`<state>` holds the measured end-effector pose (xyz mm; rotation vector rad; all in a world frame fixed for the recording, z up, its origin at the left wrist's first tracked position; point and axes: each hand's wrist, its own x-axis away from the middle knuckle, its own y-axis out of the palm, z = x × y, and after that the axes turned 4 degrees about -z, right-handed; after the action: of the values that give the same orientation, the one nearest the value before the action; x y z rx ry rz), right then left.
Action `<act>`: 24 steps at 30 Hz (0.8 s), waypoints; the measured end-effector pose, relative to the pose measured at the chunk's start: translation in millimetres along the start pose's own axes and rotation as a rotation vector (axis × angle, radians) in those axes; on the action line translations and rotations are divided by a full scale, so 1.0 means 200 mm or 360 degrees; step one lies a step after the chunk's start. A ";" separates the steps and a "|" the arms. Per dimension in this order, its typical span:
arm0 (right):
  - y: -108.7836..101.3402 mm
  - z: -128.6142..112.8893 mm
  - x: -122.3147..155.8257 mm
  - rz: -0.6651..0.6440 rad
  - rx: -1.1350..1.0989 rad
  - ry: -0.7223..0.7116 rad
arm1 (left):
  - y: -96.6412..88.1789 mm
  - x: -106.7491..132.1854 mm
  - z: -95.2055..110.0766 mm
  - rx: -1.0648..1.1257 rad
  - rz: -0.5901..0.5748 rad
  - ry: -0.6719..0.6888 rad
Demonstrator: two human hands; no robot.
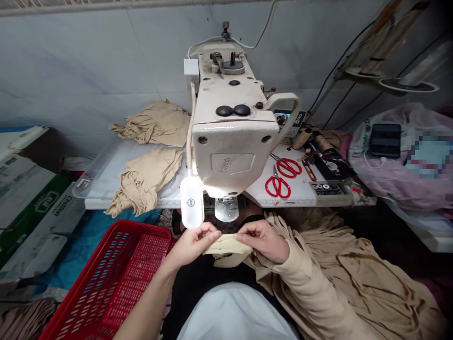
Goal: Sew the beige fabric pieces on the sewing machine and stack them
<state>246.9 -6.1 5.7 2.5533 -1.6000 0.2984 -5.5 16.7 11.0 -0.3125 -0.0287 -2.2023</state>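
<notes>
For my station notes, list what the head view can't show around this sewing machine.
Needle: hidden in the head view by the sewing machine.
Middle of the beige cloth: covered by the left hand and right hand.
Badge on the machine: too small to read.
Blurred patch beside the phone: pixelated.
Red basket: cut off by the bottom edge.

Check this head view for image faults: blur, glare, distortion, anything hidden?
In the head view, the wide lens bows the white table edge; soft glare lies on the sewing machine head; a pixelated mosaic hides part of the pink plastic bag; the left hand, right hand and beige fabric look sharp, without obvious motion blur.
</notes>
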 end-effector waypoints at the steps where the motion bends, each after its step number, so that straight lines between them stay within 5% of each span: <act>1: 0.01 -0.01 0.00 0.0063 -0.0035 -0.0027 | 0.00 0.00 -0.01 0.0059 0.0089 0.0021; 4: 0.04 -0.06 -0.01 0.0174 -0.0012 -0.0099 | 0.01 0.01 -0.02 0.0113 0.0242 0.0188; 10: 0.07 -0.18 0.03 0.0405 0.0388 -0.0277 | -0.02 0.01 0.02 -0.0497 0.0327 0.0458; 19: 0.01 -0.17 -0.04 0.0542 0.0233 -0.0269 | -0.02 -0.06 0.06 -0.0123 0.0539 0.0098; 24: -0.04 -0.12 -0.10 0.0595 0.0004 -0.0210 | -0.03 -0.13 0.07 -0.0205 0.0640 0.0204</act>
<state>242.8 20.1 25.4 2.3033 -2.1246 0.1650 7.9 43.2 19.8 -0.2251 0.2286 -1.8225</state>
